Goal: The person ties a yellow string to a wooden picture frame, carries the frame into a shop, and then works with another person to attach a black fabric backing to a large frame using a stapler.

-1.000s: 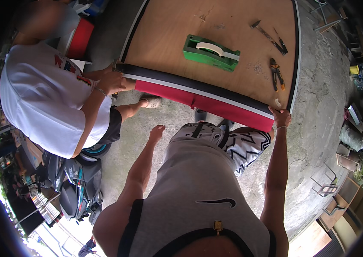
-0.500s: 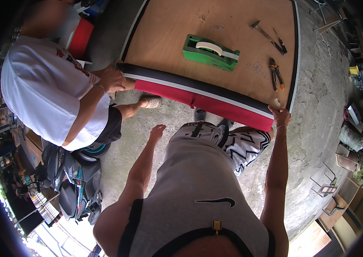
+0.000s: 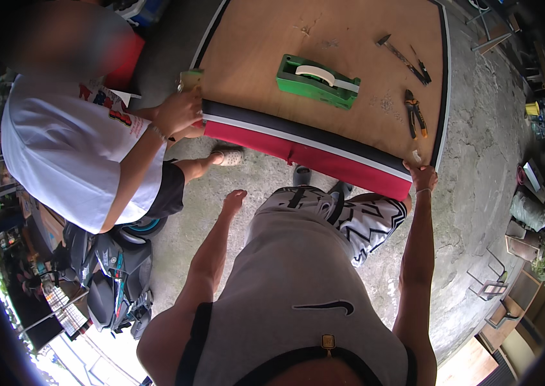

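Observation:
My right hand (image 3: 422, 175) is closed around the right end of a long black and silver padded strip (image 3: 311, 132), at the near right corner of a wooden board (image 3: 247, 58). A red fabric flap (image 3: 350, 170) hangs along the strip's near side. Away from the board, my left hand (image 3: 234, 201) hangs low with its fingers curled and nothing visible in them. At the strip's left end, a co-worker's hands (image 3: 181, 116) hold the corner, covering that end. Beside them shows a small yellowish-green piece (image 3: 191, 80), its kind unclear.
On the board lie a green tape dispenser (image 3: 317, 82), a hammer (image 3: 403, 58), a slim pointed tool (image 3: 420, 64), pliers (image 3: 416, 114) and small scattered bits (image 3: 386, 105). A motorbike (image 3: 115, 276) stands behind the co-worker at left. Folding chairs (image 3: 492, 287) stand at right on the concrete floor.
The co-worker has leaned in, and their hands have moved up and right over the strip's left end. The yellowish-green piece now shows there. My hands have hardly moved.

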A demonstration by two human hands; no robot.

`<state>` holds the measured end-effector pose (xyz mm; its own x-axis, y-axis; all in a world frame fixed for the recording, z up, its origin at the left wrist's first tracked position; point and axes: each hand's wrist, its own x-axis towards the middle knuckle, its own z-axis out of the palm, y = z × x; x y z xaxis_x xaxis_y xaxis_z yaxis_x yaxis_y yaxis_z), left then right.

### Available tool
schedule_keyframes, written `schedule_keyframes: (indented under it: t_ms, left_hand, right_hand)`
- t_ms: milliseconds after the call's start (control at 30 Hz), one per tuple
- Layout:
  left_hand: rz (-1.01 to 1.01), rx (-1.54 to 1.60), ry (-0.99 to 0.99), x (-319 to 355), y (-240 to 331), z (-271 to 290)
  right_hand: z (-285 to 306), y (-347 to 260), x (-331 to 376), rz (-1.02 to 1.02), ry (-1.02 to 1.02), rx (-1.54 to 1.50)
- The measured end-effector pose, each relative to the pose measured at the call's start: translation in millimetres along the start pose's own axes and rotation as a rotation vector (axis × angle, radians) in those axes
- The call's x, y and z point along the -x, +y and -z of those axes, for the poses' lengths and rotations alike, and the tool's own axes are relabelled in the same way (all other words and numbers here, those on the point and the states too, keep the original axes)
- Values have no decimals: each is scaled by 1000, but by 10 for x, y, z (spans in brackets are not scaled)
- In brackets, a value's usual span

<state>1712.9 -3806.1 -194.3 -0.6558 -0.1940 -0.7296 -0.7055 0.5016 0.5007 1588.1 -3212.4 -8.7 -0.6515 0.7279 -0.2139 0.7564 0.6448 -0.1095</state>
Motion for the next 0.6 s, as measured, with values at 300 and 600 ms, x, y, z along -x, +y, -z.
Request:
schedule_keyframes:
  t_ms: [300,600]
  left_hand:
    - [-245,-5,271,173,479,21]
    - [-862,-264,736,-72,1845,490]
  right_hand:
    - [134,-133,55,-24,-86,7]
    - [-13,16,19,-21,-51,33]
